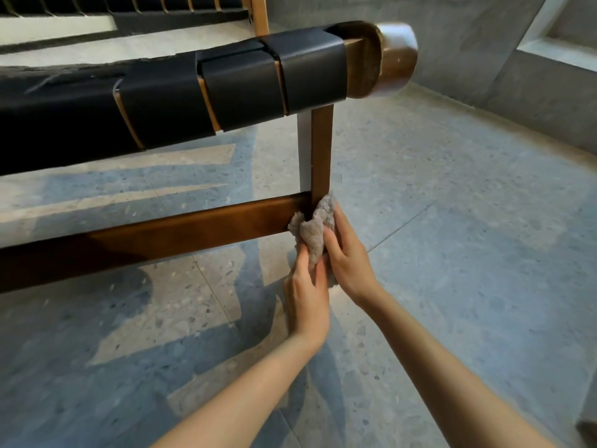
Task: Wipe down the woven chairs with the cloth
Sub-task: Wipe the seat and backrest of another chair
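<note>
Both your hands, left hand (307,299) and right hand (347,260), grip the grey cloth (315,226) against the woven chair's leg (320,156) where it joins the stretcher (181,232).

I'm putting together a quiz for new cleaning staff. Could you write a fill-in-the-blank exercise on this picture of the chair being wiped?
1. The left hand and the right hand together hold a grey ____.
2. It is pressed where the wooden crossbar meets the upright ____.
3. The wide straps higher up are ____ in colour.

Missing words: cloth; leg; black.
</note>
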